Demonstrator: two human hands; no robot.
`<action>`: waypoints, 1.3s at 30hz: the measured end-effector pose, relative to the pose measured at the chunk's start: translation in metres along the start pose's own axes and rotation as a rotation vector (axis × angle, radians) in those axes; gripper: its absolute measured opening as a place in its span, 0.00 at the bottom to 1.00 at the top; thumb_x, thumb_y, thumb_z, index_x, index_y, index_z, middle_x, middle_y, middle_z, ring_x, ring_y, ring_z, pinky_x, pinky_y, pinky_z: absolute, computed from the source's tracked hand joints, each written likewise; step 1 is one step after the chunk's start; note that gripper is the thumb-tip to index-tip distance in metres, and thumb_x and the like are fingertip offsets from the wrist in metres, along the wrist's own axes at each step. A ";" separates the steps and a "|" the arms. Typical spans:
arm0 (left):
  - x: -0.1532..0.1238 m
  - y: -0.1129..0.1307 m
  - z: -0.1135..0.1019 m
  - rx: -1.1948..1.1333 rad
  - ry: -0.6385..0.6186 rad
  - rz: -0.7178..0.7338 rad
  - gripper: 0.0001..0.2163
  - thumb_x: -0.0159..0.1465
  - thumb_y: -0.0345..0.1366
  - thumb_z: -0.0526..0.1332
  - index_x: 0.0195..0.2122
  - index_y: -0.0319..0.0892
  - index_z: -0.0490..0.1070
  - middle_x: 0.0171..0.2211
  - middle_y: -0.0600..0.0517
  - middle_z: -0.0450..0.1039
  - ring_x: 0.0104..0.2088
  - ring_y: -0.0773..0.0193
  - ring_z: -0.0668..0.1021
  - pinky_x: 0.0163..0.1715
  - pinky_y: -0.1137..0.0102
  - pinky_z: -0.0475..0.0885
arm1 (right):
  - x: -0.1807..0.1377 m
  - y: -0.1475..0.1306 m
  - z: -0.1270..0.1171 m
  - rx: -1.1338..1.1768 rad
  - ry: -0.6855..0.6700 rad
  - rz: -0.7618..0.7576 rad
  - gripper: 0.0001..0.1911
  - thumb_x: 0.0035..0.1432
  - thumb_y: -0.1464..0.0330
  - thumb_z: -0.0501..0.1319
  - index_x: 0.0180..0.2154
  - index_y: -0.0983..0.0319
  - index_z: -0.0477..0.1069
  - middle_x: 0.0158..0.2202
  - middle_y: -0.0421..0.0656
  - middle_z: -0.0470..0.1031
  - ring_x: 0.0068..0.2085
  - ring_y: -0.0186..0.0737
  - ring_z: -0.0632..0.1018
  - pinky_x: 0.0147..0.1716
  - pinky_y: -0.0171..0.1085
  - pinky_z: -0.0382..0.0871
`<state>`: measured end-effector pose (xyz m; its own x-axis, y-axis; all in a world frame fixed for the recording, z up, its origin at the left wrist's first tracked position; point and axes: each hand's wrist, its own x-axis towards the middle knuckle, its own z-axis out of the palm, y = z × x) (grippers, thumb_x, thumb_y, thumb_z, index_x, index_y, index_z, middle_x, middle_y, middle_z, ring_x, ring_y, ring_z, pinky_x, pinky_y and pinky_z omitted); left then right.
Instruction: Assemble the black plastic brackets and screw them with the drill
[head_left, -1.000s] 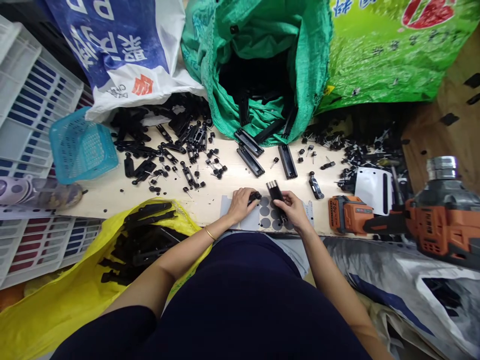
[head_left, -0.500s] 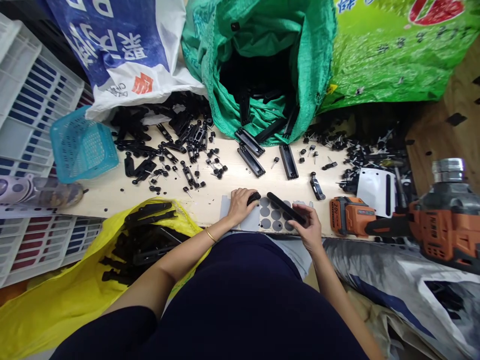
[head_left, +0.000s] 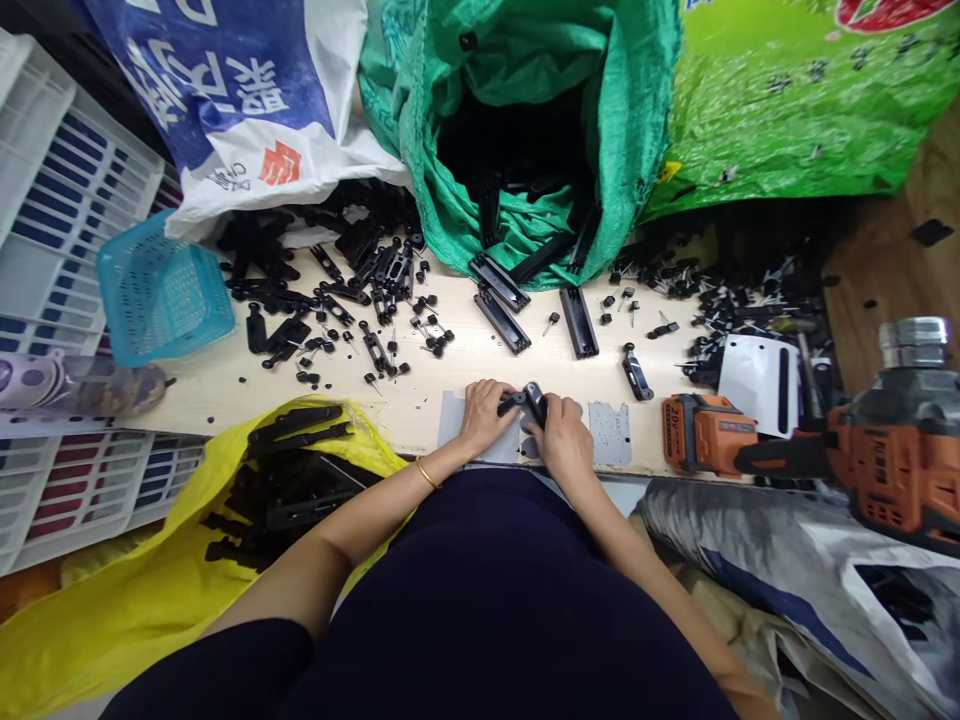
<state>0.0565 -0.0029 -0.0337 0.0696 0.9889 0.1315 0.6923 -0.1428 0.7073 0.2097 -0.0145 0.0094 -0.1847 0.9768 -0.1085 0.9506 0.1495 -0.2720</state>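
Observation:
My left hand (head_left: pixel 486 412) is closed on a small black plastic part (head_left: pixel 512 402) whose end sticks out past the fingertips. Close beside it, my right hand (head_left: pixel 564 437) grips a long black plastic bar (head_left: pixel 535 400), its rounded end pointing away from me. The two pieces are nearly end to end; whether they touch I cannot tell. Under the hands lies a grey sheet with round discs (head_left: pixel 529 445), mostly covered by my right hand. A grey plate (head_left: pixel 610 432) shows to the right of that hand.
Black channel-shaped pieces (head_left: pixel 577 322) lie before a green sack (head_left: pixel 645 150). Loose black parts and pins (head_left: pixel 431 335) are scattered on the bench. An orange cordless power tool (head_left: pixel 896 440) stands right, a blue basket (head_left: pixel 161 290) left. A yellow sack (head_left: pixel 172 540) of black parts hangs front left.
My right hand has moved left with the bar, bringing it up to the part in my left hand. The bar has swung more upright, and the left hand stays nearly in place.

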 end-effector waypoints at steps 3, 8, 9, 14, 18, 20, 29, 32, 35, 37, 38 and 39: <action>0.000 0.001 0.001 0.008 0.000 0.016 0.05 0.59 0.32 0.63 0.36 0.43 0.68 0.34 0.52 0.73 0.37 0.60 0.73 0.42 0.61 0.63 | 0.000 -0.008 0.007 0.095 0.022 -0.006 0.15 0.60 0.64 0.53 0.46 0.65 0.63 0.40 0.55 0.67 0.42 0.54 0.70 0.37 0.48 0.69; 0.002 0.002 0.004 0.019 0.014 0.016 0.03 0.61 0.33 0.62 0.36 0.44 0.69 0.34 0.51 0.73 0.38 0.59 0.73 0.42 0.61 0.64 | 0.008 0.000 0.026 0.325 0.110 -0.074 0.29 0.54 0.73 0.51 0.58 0.66 0.55 0.51 0.56 0.64 0.51 0.54 0.66 0.49 0.54 0.64; 0.003 0.002 0.004 0.019 0.022 0.015 0.03 0.61 0.33 0.61 0.36 0.44 0.69 0.34 0.51 0.73 0.38 0.59 0.73 0.42 0.61 0.64 | 0.009 0.002 0.028 0.348 0.114 -0.084 0.30 0.53 0.74 0.51 0.59 0.65 0.54 0.52 0.56 0.64 0.52 0.53 0.66 0.51 0.54 0.64; 0.006 -0.001 0.006 0.020 0.024 0.030 0.03 0.61 0.34 0.62 0.36 0.43 0.70 0.32 0.51 0.73 0.37 0.60 0.72 0.40 0.62 0.64 | 0.009 0.007 0.030 0.409 0.117 -0.110 0.31 0.52 0.74 0.52 0.60 0.65 0.56 0.51 0.54 0.65 0.52 0.52 0.66 0.52 0.53 0.64; 0.010 -0.008 0.006 -0.010 -0.022 0.049 0.04 0.60 0.35 0.62 0.35 0.44 0.71 0.30 0.52 0.72 0.36 0.61 0.73 0.39 0.63 0.65 | 0.009 0.007 0.029 0.409 0.101 -0.091 0.34 0.52 0.74 0.51 0.62 0.63 0.54 0.51 0.54 0.65 0.52 0.53 0.66 0.51 0.54 0.63; 0.011 -0.011 0.005 -0.034 -0.028 0.077 0.04 0.60 0.36 0.63 0.36 0.43 0.71 0.30 0.52 0.72 0.36 0.62 0.73 0.40 0.63 0.65 | 0.010 0.007 0.029 0.418 0.097 -0.084 0.34 0.52 0.73 0.52 0.62 0.63 0.53 0.51 0.54 0.65 0.52 0.53 0.66 0.51 0.54 0.63; 0.009 -0.013 0.002 -0.024 -0.003 0.115 0.05 0.61 0.38 0.61 0.36 0.43 0.71 0.30 0.52 0.73 0.35 0.62 0.74 0.39 0.63 0.67 | 0.010 0.010 0.033 0.488 0.076 -0.070 0.37 0.51 0.73 0.54 0.64 0.60 0.52 0.49 0.51 0.63 0.51 0.51 0.66 0.51 0.51 0.64; 0.007 -0.011 0.002 -0.006 0.003 0.112 0.06 0.62 0.39 0.60 0.37 0.43 0.70 0.30 0.51 0.73 0.34 0.62 0.74 0.39 0.63 0.66 | 0.009 0.008 0.034 0.502 0.077 -0.055 0.37 0.52 0.73 0.54 0.64 0.60 0.51 0.49 0.51 0.63 0.51 0.51 0.66 0.51 0.51 0.64; 0.005 -0.009 0.002 0.008 -0.007 0.081 0.06 0.63 0.40 0.59 0.36 0.43 0.70 0.30 0.51 0.72 0.34 0.61 0.73 0.39 0.63 0.66 | 0.008 0.006 0.034 0.519 0.070 -0.030 0.36 0.53 0.73 0.53 0.64 0.58 0.50 0.50 0.51 0.63 0.51 0.51 0.66 0.51 0.52 0.63; 0.005 -0.007 0.002 0.033 -0.020 0.051 0.07 0.63 0.40 0.59 0.37 0.43 0.70 0.30 0.51 0.72 0.35 0.61 0.73 0.40 0.62 0.66 | 0.007 0.006 0.034 0.534 0.075 -0.025 0.36 0.54 0.73 0.53 0.64 0.59 0.50 0.50 0.51 0.63 0.50 0.50 0.66 0.51 0.51 0.63; 0.005 -0.006 0.002 0.049 -0.024 0.041 0.07 0.63 0.41 0.59 0.37 0.43 0.70 0.30 0.51 0.72 0.35 0.61 0.73 0.41 0.62 0.66 | 0.007 0.006 0.034 0.540 0.077 -0.026 0.35 0.54 0.73 0.52 0.64 0.59 0.51 0.49 0.50 0.63 0.50 0.50 0.66 0.51 0.50 0.64; 0.005 -0.005 0.002 0.066 -0.027 0.037 0.07 0.64 0.41 0.58 0.37 0.43 0.70 0.30 0.51 0.72 0.35 0.61 0.73 0.41 0.62 0.66 | 0.007 0.006 0.033 0.547 0.075 -0.029 0.35 0.54 0.73 0.52 0.64 0.59 0.51 0.49 0.50 0.64 0.49 0.49 0.66 0.51 0.49 0.64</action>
<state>0.0545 0.0026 -0.0377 0.1151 0.9838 0.1372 0.7347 -0.1772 0.6549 0.2062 -0.0120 -0.0249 -0.1713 0.9848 -0.0305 0.6737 0.0945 -0.7329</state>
